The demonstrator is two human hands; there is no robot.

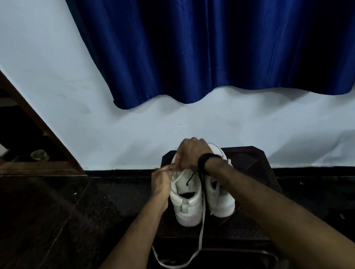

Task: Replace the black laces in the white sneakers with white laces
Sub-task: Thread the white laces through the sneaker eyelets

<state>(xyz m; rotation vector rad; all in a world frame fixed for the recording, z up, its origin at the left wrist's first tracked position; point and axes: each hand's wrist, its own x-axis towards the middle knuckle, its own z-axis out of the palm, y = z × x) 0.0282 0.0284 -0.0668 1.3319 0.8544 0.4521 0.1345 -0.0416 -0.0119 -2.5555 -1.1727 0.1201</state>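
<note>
Two white sneakers are sitting side by side on a dark stool (255,162), heels toward the camera, toes pointing to 12 o'clock. The left sneaker (186,199) is standing at the stool's middle; the right sneaker (220,196) is touching it at its 3 o'clock side. The left hand (162,181) is pressing in at the left sneaker's 9 o'clock edge, its fingers curling and pinching a white lace (202,222) near the eyelets. The right hand (191,153) is reaching across from 3 o'clock and hovering over the toe end of the same shoe at 12 o'clock, its fingers curling tight; it seems to be gripping the lace too, though the blur is hiding exactly what lies in its grasp. A black wristband (204,163) is circling the right wrist. A short piece of black lace (191,179) is showing on the left sneaker's tongue, just below the right hand. The white lace is trailing down between the two shoes toward 6 o'clock, dropping off the stool's near edge and looping back toward 7 o'clock over the dark floor (46,219). A blue curtain (202,40) is hanging at 12 o'clock against a pale wall (47,90), and a brown wooden door frame (30,117) is slanting at 9 o'clock.
</note>
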